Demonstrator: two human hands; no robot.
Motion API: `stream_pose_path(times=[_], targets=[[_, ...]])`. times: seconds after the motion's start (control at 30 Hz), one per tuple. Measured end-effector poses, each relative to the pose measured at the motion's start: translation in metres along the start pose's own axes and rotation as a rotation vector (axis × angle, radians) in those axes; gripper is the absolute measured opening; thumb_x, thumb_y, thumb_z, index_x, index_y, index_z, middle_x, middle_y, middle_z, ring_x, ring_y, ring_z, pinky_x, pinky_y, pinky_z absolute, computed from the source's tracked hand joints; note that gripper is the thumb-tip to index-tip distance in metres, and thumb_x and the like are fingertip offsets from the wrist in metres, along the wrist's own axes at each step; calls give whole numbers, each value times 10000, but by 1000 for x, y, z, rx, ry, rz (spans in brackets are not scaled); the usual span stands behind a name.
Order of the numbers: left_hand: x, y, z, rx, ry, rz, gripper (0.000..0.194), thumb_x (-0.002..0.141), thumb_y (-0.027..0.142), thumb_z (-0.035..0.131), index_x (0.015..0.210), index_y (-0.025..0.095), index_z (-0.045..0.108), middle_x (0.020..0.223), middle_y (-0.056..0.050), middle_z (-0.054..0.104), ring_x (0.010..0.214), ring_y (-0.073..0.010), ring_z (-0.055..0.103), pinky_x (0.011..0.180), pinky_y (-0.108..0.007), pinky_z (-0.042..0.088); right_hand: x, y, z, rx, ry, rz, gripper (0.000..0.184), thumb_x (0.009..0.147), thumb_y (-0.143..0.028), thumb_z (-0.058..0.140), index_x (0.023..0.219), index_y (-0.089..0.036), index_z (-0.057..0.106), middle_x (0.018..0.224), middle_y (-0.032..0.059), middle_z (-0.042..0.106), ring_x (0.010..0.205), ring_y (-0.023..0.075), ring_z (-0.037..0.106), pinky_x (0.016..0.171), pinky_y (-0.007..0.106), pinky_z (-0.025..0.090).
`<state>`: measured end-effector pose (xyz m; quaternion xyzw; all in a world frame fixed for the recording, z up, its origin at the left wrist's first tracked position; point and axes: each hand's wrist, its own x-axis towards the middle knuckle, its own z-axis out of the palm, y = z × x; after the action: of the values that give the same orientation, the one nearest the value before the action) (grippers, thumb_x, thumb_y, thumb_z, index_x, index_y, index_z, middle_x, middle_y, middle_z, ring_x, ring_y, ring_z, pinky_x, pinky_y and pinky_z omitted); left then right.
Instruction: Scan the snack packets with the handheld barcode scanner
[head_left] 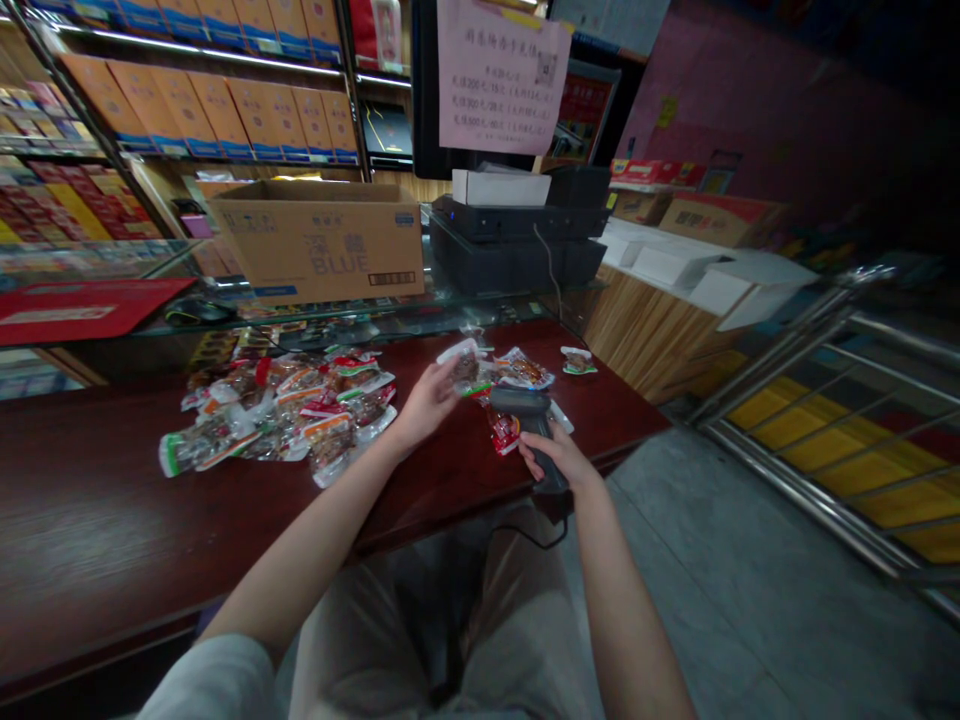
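While the left hand (427, 405) pinches a soft, light snack packet (465, 365) by its edge, the right hand (559, 458) wraps a barcode scanner (529, 420).

Barcode scanner (531, 420) blk; counter (97, 500) dk red, wood-grain.

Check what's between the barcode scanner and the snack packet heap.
Head view: the left hand holding a snack packet lies between the barcode scanner and the heap.

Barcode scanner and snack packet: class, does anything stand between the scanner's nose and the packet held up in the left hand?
Nothing visible does. The barcode scanner in the right hand points toward the snack packet in the left hand across an open gap. A loose packet lies beyond, on the dark red counter.
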<state>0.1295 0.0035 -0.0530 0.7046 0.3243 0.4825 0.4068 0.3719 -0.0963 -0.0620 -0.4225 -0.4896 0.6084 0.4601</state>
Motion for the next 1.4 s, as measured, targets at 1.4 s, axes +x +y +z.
stream_pose_path(times=[1.4], targets=[[163,-38,20,893,-52,-659,548,900,522,592,1287,134,610,1347,-215,655,1228,-323,641,935,-368,495,6,14,-7,391,119,-111,382,788,-425,766,936,-201,495,529,-96,542,299,50,396,316,179,353]])
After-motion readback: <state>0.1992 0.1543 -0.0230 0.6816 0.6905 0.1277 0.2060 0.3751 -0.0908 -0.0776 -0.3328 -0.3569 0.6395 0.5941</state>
